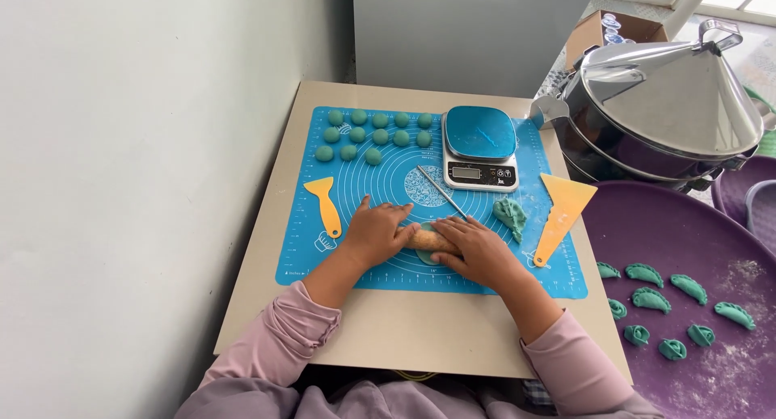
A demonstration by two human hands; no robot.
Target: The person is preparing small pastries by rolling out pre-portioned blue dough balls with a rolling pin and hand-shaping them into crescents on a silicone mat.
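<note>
Purple tray [687, 249], floured, holding green dumplings [671, 294]. Steel steamer [663, 104]. Blue mat [388, 185]. Scale [479, 148]. Left hand [373, 233] and right hand [477, 249], fingers flat and close together, pressing a wooden rolling pin [427, 240] over green dough at mat centre. Green dough balls [376, 132].

scale screen [466, 172]: small grey rectangle, front of scale | cardboard box [602, 27]: brown, top right

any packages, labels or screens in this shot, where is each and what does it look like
Kitchen scale: top of the blue mat, white body, blue glossy platform, small grey display strip in front.
Cardboard box: top right behind the steamer lid, brown, open, small blue-and-white items inside.
</note>
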